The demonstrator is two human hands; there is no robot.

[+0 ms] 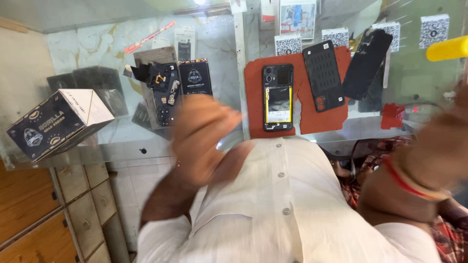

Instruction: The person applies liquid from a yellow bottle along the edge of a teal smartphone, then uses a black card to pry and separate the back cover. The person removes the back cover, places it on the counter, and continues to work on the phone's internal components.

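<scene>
My left hand (202,139) is raised over the near edge of the glass counter (97,44), blurred by motion, with nothing visible in it. My right hand (446,131) is at the right edge, also blurred and partly cut off, with a red thread around the wrist. Between them on a red mat (253,80) lies an opened phone (278,97) with its back off and a yellow-edged inside showing. A black back cover (323,75) lies beside it on the mat. Neither hand touches them.
A black-and-white box (58,122) sits at the counter's left end. Loose phone parts (163,92) and a dark flat packet (195,77) lie left of the mat. Right of it are a black panel (366,63), a yellow object (447,47) and wooden drawers (29,214) below.
</scene>
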